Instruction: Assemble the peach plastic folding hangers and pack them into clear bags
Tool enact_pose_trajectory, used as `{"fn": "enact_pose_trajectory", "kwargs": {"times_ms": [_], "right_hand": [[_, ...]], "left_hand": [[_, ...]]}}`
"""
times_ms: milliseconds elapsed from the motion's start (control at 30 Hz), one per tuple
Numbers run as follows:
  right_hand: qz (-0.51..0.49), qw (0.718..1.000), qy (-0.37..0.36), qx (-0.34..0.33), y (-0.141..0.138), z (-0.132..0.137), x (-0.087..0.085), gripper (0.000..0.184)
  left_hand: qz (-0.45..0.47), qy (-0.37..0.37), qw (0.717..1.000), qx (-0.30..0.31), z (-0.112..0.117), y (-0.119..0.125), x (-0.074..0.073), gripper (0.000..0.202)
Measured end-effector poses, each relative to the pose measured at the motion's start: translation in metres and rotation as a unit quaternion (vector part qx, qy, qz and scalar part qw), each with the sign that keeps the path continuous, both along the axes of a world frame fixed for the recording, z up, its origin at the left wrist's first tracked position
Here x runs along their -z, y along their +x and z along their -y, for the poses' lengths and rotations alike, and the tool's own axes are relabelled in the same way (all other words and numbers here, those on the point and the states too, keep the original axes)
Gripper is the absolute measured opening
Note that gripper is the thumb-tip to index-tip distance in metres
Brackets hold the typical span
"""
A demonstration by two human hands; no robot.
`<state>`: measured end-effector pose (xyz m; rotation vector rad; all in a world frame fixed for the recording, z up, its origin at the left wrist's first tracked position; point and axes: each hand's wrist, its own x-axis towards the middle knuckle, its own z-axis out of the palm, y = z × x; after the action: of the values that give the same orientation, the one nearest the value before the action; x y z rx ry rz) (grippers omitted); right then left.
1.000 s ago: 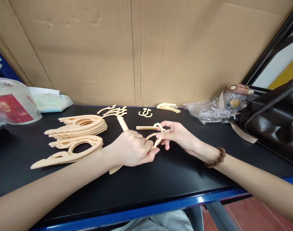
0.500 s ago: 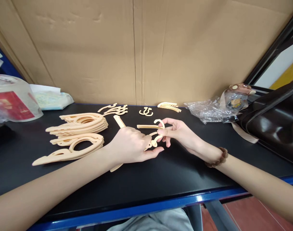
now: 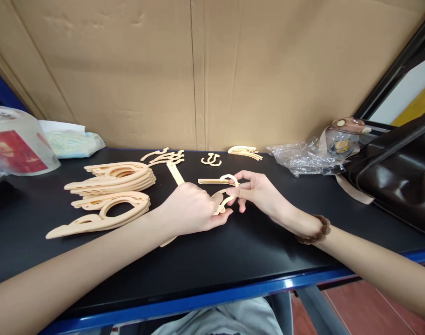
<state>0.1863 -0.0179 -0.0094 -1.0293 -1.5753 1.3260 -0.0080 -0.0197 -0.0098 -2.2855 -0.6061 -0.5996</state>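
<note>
From my station: right grip [image 3: 252, 188] pinches a beige hook [image 3: 228, 200] between thumb and fingers. Left grip [image 3: 191, 209] is curled around a hanger frame [image 3: 176, 173], just left of the hook.

Key relation, my judgement: hook's foot to frame. The foot points down-left toward the left thumb, so the left grip is nearer that end; the right has the curve. Whether the foot is seated, I cannot tell. Frame's long axis runs roughly away from the wearer.

Materials: hook smooth, crescent-bent, probably moulded plastic. Beyond the hook, a straight grooved bar [image 3: 212, 181]; left of it, stacked hanger pieces [image 3: 135, 187] with rounded openings, on the smooth black surface [image 3: 233, 256].
</note>
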Motion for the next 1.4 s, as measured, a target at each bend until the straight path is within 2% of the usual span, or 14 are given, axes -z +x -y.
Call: {"fn": "enact_pose_trajectory", "kwargs": {"times_ms": [167, 333, 467, 600, 833, 967, 1233, 1400], "right_hand": [[0.005, 1.000, 0.011, -0.022, 0.000, 0.002, -0.001, 0.031], [-0.032, 0.997, 0.044, -0.053, 0.002, 0.003, -0.004, 0.025], [-0.040, 0.995, 0.013, -0.096, 0.001, 0.005, -0.006, 0.024], [-0.044, 0.993, 0.006, -0.112, 0.001, 0.005, -0.008, 0.023], [-0.050, 0.997, 0.027, -0.051, 0.008, 0.001, -0.013, 0.023], [-0.047, 0.998, 0.035, -0.013, 0.010, -0.002, -0.014, 0.025], [-0.034, 0.999, 0.035, -0.005, 0.011, -0.005, -0.012, 0.028], [-0.023, 0.999, 0.031, -0.029, 0.013, -0.005, -0.014, 0.031]], "left_hand": [[-0.012, 0.008, 1.000, 0.016, 0.003, 0.001, -0.002, 0.030], [0.008, 0.015, 1.000, 0.009, 0.005, 0.000, -0.011, 0.029], [0.021, 0.025, 0.999, 0.008, 0.005, -0.003, -0.015, 0.038], [0.028, -0.004, 1.000, 0.008, 0.006, -0.002, -0.014, 0.039], [0.045, -0.109, 0.993, -0.005, 0.006, -0.001, -0.012, 0.013], [0.016, -0.152, 0.988, -0.010, 0.002, -0.001, -0.010, 0.011], [0.001, -0.091, 0.996, 0.011, -0.005, 0.000, -0.006, 0.014], [-0.007, -0.099, 0.994, 0.036, -0.005, 0.001, -0.007, 0.014]]}}
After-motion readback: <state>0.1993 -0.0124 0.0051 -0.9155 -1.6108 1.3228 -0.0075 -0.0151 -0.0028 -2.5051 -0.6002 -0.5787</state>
